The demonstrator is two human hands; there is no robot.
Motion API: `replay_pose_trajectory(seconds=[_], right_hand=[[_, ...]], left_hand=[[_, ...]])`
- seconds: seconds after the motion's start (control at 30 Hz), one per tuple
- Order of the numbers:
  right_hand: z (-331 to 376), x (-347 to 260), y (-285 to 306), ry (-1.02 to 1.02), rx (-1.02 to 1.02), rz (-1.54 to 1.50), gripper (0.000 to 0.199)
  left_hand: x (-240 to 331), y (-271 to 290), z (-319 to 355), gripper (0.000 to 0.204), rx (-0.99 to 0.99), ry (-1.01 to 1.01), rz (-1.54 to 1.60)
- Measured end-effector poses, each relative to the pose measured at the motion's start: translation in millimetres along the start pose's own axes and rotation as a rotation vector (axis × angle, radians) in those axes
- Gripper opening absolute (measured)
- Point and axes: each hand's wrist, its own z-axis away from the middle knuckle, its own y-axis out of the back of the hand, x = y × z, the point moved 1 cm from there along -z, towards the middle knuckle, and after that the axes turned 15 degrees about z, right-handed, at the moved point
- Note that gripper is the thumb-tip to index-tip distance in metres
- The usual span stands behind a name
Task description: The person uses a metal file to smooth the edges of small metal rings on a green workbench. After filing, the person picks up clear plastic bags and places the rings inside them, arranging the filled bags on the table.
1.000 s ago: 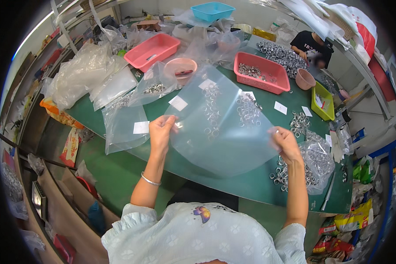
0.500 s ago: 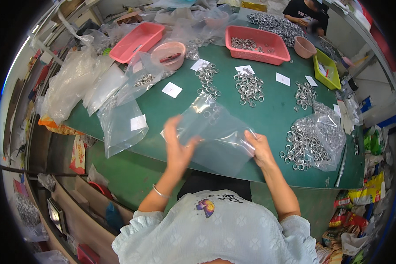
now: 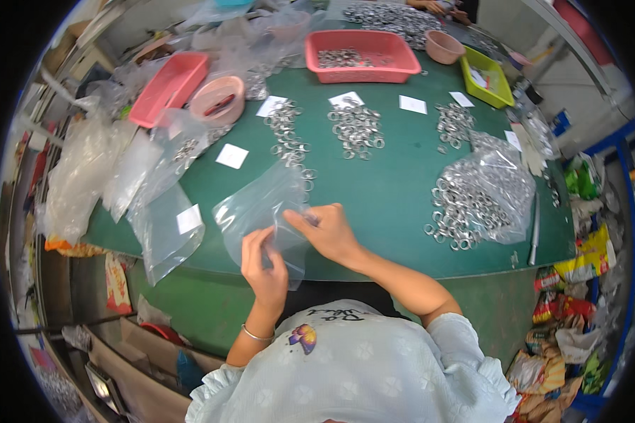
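A clear plastic bag is held above the front of the green table. My left hand grips the bag near its lower side, the fingers bent toward the thumb. Close beside it, my right hand has its fingers curled in and the thumb pressed down on the bag's right edge. Just behind the bag runs a strip of loose metal rings, its near end at the bag's edge. A second heap of rings lies to the right of that strip.
A big pile of rings with a clear bag over it lies at right. Pink trays, a pink bowl and a green basket stand farther back. Plastic bags cover the left. Someone's hands show at the far edge.
My right hand has moved left, close to my left hand, and the bag is now gathered between them instead of spread wide. The view has shifted, so the table's things sit farther left.
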Motion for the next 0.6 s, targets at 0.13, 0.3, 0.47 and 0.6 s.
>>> replay_pose_trajectory(seconds=[0.13, 0.3, 0.47, 0.6], right_hand=[[-5, 11, 4, 0.078, -0.161, 0.11, 0.056], [-28, 56, 0, 0.02, 0.013, 0.179, 0.042], [-64, 77, -27, 0.291, -0.078, 0.714, 0.113], [-109, 87, -45, 0.331, -0.071, 0.829, 0.114]], left_hand=[[4, 43, -19, 0.032, 0.201, -0.002, -0.049], [-9, 80, -38, 0.037, 0.341, -0.048, -0.28], [-24, 68, -44, 0.034, 0.361, -0.07, -0.22], [-24, 58, -41, 0.034, 0.305, 0.004, -0.172]])
